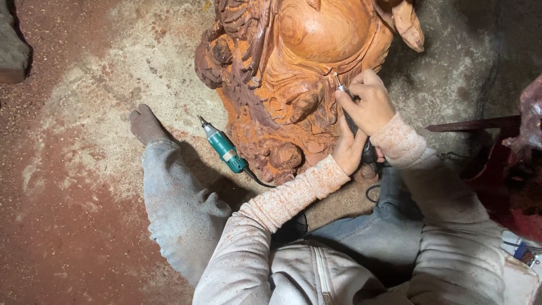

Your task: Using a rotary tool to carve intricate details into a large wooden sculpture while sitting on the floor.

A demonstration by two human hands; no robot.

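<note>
I am looking down at a large reddish wooden carving (305,73) filling the upper middle of the frame, standing on the dusty concrete floor (101,73). My right hand (368,101), right of centre, is closing around a slim dark rotary tool (351,116) in a pen-like grip, with its metal tip pressing against a fold of the carving; holding it this close to the tip is probably giving finer control over the cut. My left hand (348,148), just below, is cupping the tool's body and the right hand's underside, likely steadying it; I cannot tell how tightly its fingers are curling, since they are partly hidden. A dark cable (370,195) is looping down from the tool toward my lap. A second, teal-bodied grinder (223,148) is lying idle on the floor at the carving's lower left edge, tip pointing up-left, within easy reach. My sock-covered foot (145,124) is stretching out left of it, bracing beside the carving.
</note>
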